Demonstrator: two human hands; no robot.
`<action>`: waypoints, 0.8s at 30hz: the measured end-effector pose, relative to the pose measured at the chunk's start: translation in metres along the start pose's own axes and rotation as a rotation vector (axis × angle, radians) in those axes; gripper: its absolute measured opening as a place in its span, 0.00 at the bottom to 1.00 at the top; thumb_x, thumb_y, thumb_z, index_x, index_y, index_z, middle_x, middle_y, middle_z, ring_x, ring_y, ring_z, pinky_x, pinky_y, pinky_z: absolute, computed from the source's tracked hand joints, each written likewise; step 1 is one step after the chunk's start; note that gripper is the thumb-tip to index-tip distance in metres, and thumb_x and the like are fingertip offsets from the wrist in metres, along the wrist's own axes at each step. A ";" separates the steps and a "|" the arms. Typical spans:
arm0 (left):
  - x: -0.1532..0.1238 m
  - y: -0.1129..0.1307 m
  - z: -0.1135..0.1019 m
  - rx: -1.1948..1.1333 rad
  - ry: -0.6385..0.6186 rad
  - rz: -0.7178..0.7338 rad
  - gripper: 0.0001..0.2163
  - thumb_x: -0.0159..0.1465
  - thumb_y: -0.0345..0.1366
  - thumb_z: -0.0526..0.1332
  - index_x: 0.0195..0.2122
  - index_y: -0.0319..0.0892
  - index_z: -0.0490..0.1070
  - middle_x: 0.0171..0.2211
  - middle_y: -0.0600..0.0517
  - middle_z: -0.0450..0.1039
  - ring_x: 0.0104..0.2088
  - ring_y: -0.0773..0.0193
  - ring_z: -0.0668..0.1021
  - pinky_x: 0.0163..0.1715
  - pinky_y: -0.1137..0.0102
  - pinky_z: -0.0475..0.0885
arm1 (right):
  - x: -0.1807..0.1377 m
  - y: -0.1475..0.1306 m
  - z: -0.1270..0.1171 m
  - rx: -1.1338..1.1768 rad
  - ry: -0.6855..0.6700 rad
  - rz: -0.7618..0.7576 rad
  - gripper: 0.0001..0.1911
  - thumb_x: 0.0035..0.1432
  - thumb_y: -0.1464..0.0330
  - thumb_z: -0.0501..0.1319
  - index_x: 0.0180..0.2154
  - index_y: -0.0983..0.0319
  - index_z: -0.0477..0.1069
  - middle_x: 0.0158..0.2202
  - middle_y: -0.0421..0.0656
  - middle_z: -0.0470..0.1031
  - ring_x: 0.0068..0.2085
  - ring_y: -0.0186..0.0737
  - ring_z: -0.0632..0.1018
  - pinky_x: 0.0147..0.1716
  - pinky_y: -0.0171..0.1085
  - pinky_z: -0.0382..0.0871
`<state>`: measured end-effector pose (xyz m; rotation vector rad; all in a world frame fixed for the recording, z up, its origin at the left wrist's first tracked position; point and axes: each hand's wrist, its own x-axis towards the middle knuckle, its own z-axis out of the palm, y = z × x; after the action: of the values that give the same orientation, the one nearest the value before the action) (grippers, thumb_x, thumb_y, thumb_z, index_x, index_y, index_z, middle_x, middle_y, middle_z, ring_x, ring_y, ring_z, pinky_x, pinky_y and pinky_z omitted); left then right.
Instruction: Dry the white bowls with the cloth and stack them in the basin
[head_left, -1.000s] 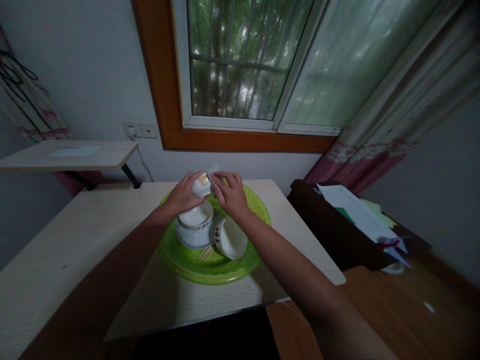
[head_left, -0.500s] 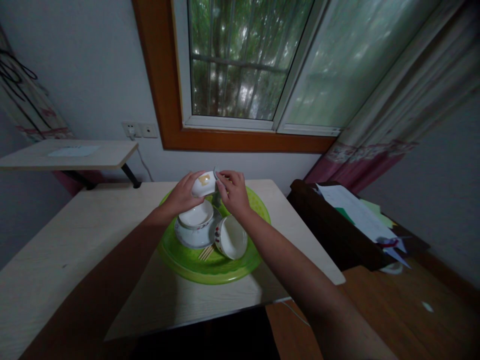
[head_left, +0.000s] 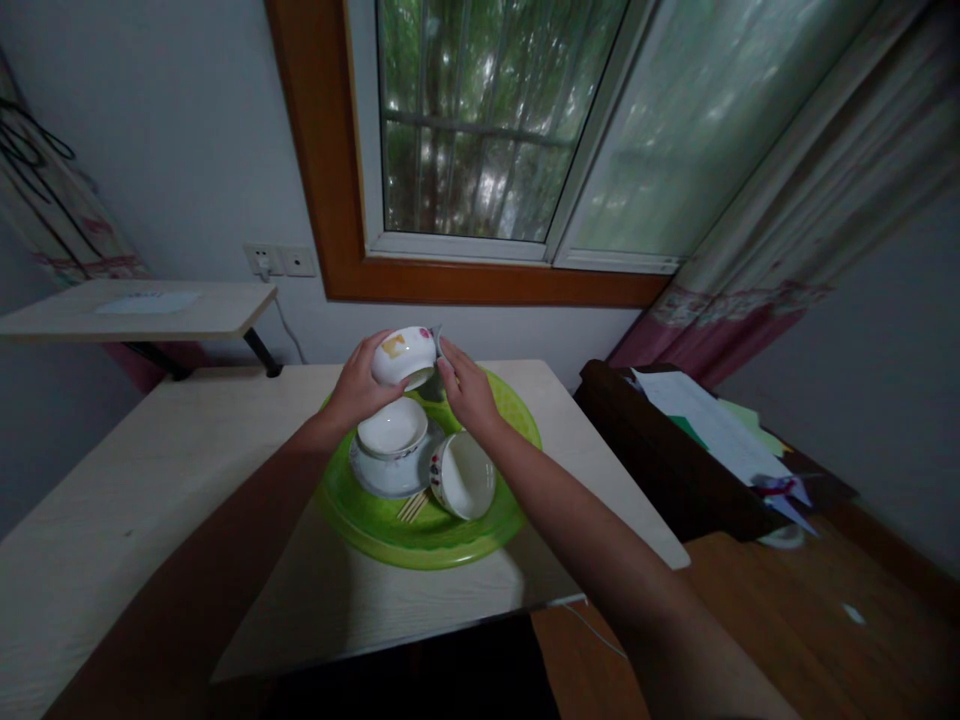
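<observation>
My left hand [head_left: 355, 388] grips a small white bowl [head_left: 403, 355] with a yellow and red pattern, held tilted above a round green tray [head_left: 375, 525]. My right hand [head_left: 466, 390] presses a small pale thing, too small to name, against the bowl's rim. Under the hands, a white bowl [head_left: 391, 427] sits on a white plate [head_left: 373, 476]. Another patterned bowl [head_left: 462, 475] lies tipped on its side to the right. Wooden chopsticks [head_left: 411, 506] lie on the tray in front of the plate.
The tray rests on a pale wooden table [head_left: 150, 500] below a window [head_left: 480, 120]. A small side table [head_left: 135, 308] stands at the left by a wall socket [head_left: 280, 260]. A dark cabinet [head_left: 675, 460] with papers [head_left: 712, 420] stands at the right.
My left hand has lifted the small bowl a little higher and turned it. My right hand has stayed at its rim.
</observation>
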<state>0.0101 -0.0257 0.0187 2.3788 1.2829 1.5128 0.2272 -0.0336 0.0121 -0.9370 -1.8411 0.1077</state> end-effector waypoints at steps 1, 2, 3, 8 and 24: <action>0.000 -0.001 0.001 -0.002 -0.008 -0.002 0.37 0.53 0.38 0.72 0.63 0.45 0.59 0.60 0.42 0.69 0.60 0.48 0.74 0.62 0.52 0.70 | -0.001 -0.001 0.001 0.018 -0.021 -0.007 0.26 0.75 0.55 0.45 0.68 0.54 0.61 0.67 0.46 0.68 0.66 0.45 0.70 0.67 0.52 0.64; 0.000 -0.001 0.001 -0.005 -0.018 0.000 0.37 0.53 0.38 0.72 0.63 0.45 0.60 0.60 0.42 0.69 0.60 0.48 0.74 0.62 0.52 0.70 | -0.002 -0.004 0.001 0.029 -0.044 -0.025 0.27 0.75 0.56 0.45 0.70 0.53 0.58 0.69 0.45 0.64 0.68 0.44 0.67 0.69 0.52 0.62; 0.000 -0.002 0.002 -0.007 -0.030 0.003 0.37 0.53 0.38 0.72 0.63 0.45 0.60 0.60 0.42 0.70 0.60 0.48 0.74 0.62 0.52 0.70 | -0.003 -0.008 0.001 0.032 -0.072 -0.053 0.27 0.75 0.57 0.44 0.71 0.52 0.55 0.71 0.43 0.60 0.70 0.43 0.64 0.70 0.52 0.60; 0.000 -0.008 0.006 -0.018 -0.055 0.015 0.38 0.52 0.36 0.72 0.63 0.43 0.60 0.59 0.41 0.70 0.59 0.48 0.75 0.61 0.52 0.70 | -0.002 -0.024 0.002 -0.015 -0.219 -0.220 0.28 0.75 0.60 0.47 0.72 0.51 0.51 0.74 0.39 0.53 0.74 0.42 0.54 0.73 0.53 0.50; 0.002 -0.005 0.001 -0.022 -0.046 -0.022 0.36 0.54 0.40 0.71 0.63 0.44 0.61 0.60 0.42 0.70 0.60 0.49 0.74 0.61 0.52 0.70 | -0.007 -0.008 0.004 0.096 -0.175 -0.032 0.37 0.71 0.47 0.48 0.74 0.50 0.41 0.76 0.42 0.46 0.74 0.48 0.54 0.72 0.57 0.51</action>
<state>0.0082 -0.0202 0.0170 2.3635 1.2720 1.4496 0.2209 -0.0421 0.0087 -0.8527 -1.9922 0.2630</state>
